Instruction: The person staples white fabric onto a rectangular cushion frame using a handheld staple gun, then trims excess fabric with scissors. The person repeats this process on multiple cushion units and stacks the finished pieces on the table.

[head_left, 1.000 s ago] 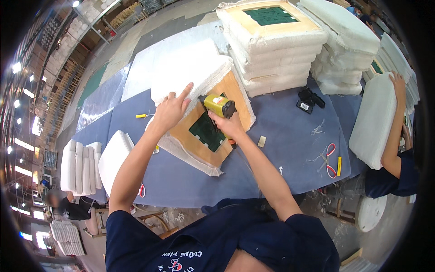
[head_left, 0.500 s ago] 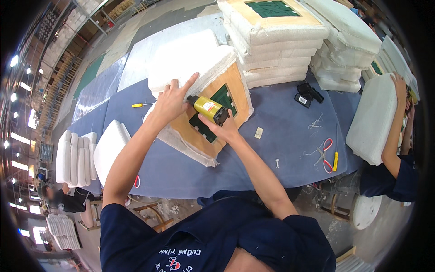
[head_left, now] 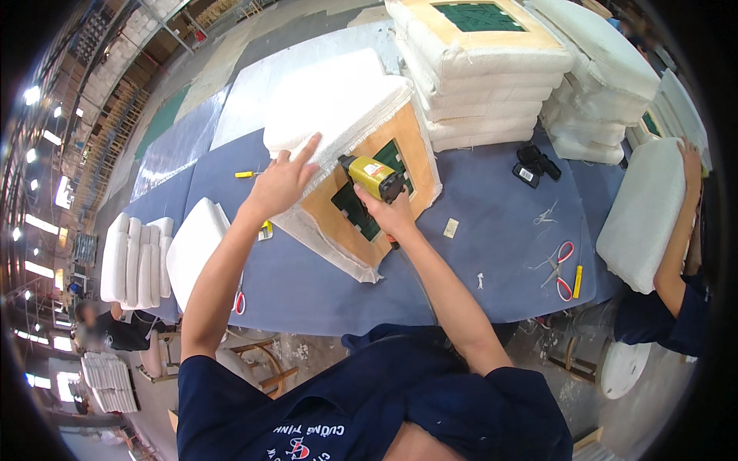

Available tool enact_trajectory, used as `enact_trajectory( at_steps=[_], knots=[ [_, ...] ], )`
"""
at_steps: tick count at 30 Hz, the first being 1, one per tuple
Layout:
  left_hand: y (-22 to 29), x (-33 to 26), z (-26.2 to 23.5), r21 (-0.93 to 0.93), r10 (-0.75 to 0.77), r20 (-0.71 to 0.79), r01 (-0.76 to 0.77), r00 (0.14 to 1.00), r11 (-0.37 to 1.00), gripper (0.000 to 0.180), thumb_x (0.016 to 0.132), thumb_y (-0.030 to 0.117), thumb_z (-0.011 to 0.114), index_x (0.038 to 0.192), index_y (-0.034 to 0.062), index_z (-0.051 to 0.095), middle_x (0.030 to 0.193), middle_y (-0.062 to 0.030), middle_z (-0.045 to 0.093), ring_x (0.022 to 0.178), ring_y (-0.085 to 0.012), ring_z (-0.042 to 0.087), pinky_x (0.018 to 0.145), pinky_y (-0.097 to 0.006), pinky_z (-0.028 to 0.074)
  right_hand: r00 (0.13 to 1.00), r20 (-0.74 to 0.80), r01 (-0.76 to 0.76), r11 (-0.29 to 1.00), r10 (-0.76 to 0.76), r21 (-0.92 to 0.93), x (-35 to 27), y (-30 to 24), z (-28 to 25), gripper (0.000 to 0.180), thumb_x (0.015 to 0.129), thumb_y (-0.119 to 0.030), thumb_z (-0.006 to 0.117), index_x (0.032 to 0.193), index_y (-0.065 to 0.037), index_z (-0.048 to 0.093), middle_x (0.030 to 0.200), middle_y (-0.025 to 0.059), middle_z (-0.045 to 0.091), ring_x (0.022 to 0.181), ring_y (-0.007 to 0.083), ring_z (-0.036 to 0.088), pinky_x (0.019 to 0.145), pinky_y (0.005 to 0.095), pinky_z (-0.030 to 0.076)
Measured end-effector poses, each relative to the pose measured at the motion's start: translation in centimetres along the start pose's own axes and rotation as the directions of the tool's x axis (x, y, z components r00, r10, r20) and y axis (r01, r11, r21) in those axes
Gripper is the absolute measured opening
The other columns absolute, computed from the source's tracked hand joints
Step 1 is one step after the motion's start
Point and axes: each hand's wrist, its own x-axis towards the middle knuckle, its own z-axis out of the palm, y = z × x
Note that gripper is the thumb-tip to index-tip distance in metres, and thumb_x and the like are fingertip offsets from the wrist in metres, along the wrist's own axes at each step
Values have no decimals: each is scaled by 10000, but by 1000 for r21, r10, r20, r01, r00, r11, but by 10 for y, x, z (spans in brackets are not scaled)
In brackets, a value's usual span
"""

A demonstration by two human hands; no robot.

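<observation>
A white upholstered seat pad is tilted on the blue table, its wooden underside (head_left: 317,201) with a green-webbed opening turned toward me. My right hand (head_left: 390,213) grips a yellow and black staple gun (head_left: 372,177) over that underside. The gun's nose points toward the pad's upper left edge; whether it touches is unclear. My left hand (head_left: 283,184) lies at this edge with fingers spread, holding nothing. Behind it, another white cushion (head_left: 323,92) lies on the table.
Stacked seat pads (head_left: 484,84) stand at the back right. Black battery-like blocks (head_left: 536,164), red-handled scissors (head_left: 565,269) and a yellow-handled tool (head_left: 577,281) lie to the right. A yellow screwdriver (head_left: 244,174) is at left. A co-worker's hand (head_left: 689,163) holds a white cushion (head_left: 642,215).
The staple gun has drawn away from my left hand, rightward over the wooden underside. My left hand has shifted slightly down and left along the edge. The whole view has shifted a little.
</observation>
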Motion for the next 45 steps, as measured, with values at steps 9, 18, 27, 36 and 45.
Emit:
enact_trajectory(
  at_steps=[9,18,27,36,45],
  knots=[
    [34,-20,-8,76,47,-71,-42,996,996,707,1077,383,667,1701,448,340,1309,-299,596,1140,-487,698,952,-530,590,993,74,-100,984,90,149,-22,2,-3,390,950,-255,850,1201,34,772,1104,100,817,998,164,765,884,336,588],
    [39,-24,-10,89,73,-88,-65,993,994,772,1041,361,726,1695,480,334,1304,-285,589,1141,-486,696,954,-535,587,999,-18,32,989,-30,144,-42,-1,-1,337,960,-268,837,1091,38,786,1011,107,822,908,158,772,805,331,586],
    [50,-29,-15,95,60,-37,-56,998,994,888,975,215,775,1694,485,330,1341,-284,568,1145,-493,690,982,-541,590,958,15,286,958,-286,14,-45,-2,12,264,917,-228,840,1024,13,809,911,119,828,795,216,801,728,344,592],
    [-38,-37,-31,-675,92,197,67,976,734,1056,923,549,787,1752,216,225,1648,-329,398,1509,-462,456,1243,-521,388,984,140,117,992,-109,-55,-58,-12,6,360,932,-288,843,1119,15,793,994,108,835,874,209,796,802,343,589],
    [-23,-56,-37,-333,181,169,-117,969,936,1184,822,379,882,1759,184,187,1653,-301,428,1496,-465,480,1238,-470,418,999,14,30,991,-32,133,-41,0,12,309,934,-228,836,1083,39,798,984,90,827,877,149,771,802,327,587]
  ],
)
